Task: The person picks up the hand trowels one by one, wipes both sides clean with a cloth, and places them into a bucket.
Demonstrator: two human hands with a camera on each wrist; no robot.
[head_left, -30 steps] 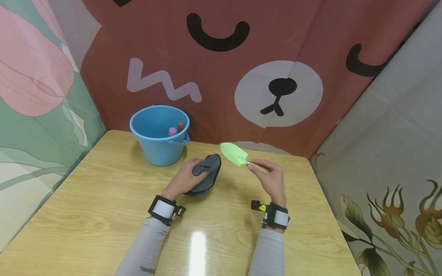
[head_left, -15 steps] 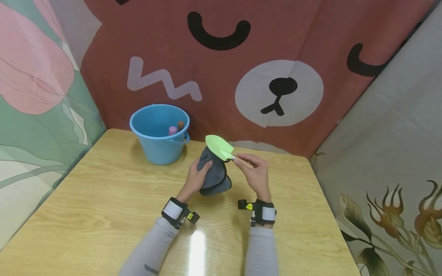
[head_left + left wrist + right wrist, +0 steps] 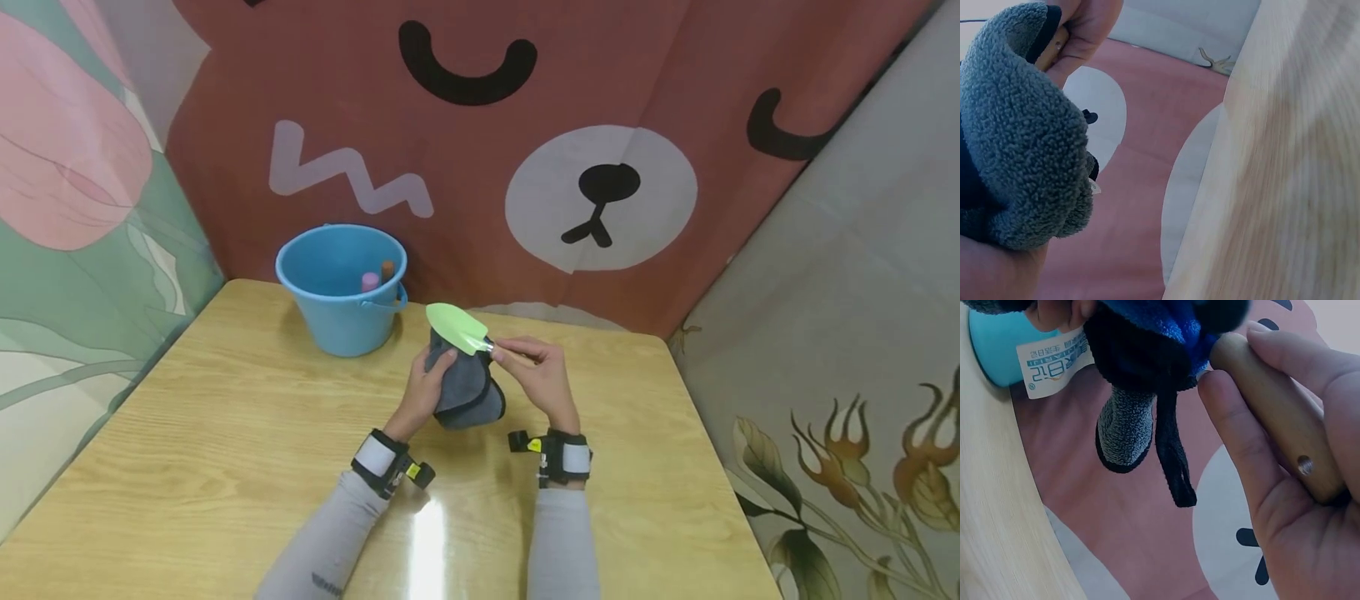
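Note:
A small trowel [image 3: 455, 327] with a light green blade and a wooden handle [image 3: 1279, 412] is pinched by the handle between the thumb and fingers of my right hand [image 3: 543, 375]. My left hand [image 3: 422, 392] grips a folded grey cloth [image 3: 465, 387] with dark edging, thumb on top. The trowel's blade lies over the upper part of the cloth, above the table. Fluffy pile of the cloth [image 3: 1029, 137] fills the left side of the left wrist view. From the right wrist, a white label [image 3: 1054, 362] and a black hanging loop [image 3: 1174, 450] show on it.
A blue bucket [image 3: 341, 321] stands at the back left of the wooden table [image 3: 247, 450]. Pink and brown handle ends [image 3: 371, 282] stick up inside it. Printed curtains [image 3: 465, 158] hang close behind and beside the table.
My left hand has raised the cloth and turned it upright. My right hand has brought the trowel leftward, so its blade now lies over the cloth.

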